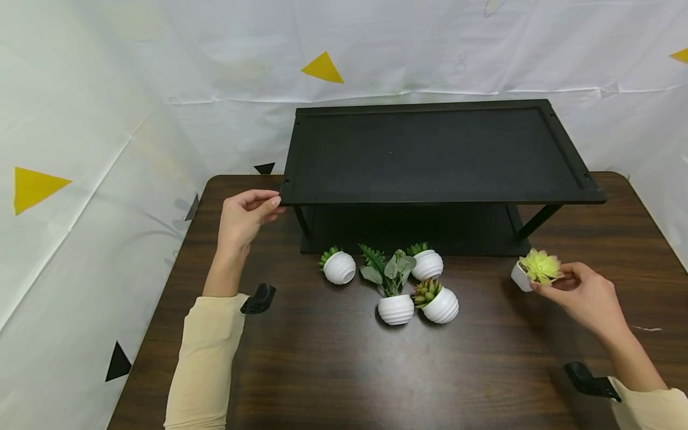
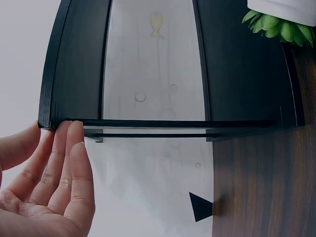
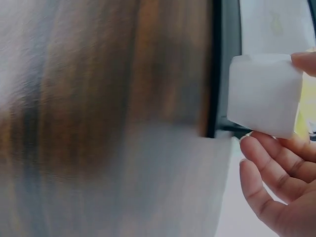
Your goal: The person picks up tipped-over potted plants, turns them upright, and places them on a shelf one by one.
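At its front left corner, the black two-tier shelf (image 1: 430, 155) is pinched by my left hand (image 1: 247, 215), thumb on one face and fingertips on the other in the left wrist view. My right hand (image 1: 588, 298) holds a small potted succulent (image 1: 540, 267) with yellow-green leaves, tilted, to the right of the shelf's front. Its white angular pot (image 3: 264, 96) shows between thumb and fingers in the right wrist view. In front of the shelf are a leafy potted plant (image 1: 396, 309), standing upright, and several tipped potted succulents (image 1: 442, 306) in white ribbed pots.
The shelf stands at the back of a dark wooden table (image 1: 322, 370). Behind and to the left hangs a white sheet (image 1: 226, 54) with yellow and black shapes. One tipped succulent (image 1: 340, 267) lies near the shelf's lower tier (image 1: 408, 230), on the left.
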{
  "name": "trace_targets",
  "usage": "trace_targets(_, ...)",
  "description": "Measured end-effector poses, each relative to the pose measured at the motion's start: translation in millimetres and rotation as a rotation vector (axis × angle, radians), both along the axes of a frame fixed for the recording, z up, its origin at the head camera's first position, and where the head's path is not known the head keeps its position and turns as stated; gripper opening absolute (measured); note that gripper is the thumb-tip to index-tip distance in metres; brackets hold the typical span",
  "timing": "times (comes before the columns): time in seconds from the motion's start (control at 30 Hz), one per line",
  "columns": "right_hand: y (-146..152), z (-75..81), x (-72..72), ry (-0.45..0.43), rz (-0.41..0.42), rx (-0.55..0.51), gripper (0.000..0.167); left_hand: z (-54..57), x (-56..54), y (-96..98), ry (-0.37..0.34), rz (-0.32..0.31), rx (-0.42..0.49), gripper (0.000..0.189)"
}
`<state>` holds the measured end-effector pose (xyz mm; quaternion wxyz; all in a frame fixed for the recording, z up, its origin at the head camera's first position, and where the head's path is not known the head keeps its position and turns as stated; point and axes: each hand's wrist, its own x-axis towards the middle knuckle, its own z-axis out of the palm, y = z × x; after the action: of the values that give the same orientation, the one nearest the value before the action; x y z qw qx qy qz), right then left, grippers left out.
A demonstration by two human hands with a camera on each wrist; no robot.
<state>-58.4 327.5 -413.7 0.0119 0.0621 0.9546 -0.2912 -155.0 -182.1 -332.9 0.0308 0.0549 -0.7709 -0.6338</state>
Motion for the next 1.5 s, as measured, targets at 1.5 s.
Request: trace_targets(1.5,-51.0,121.9,-19.9,0.13,0.116,0.009,0.052,0.6,-0.2,0.3,-0.001,0.0,-0.002,0.027)
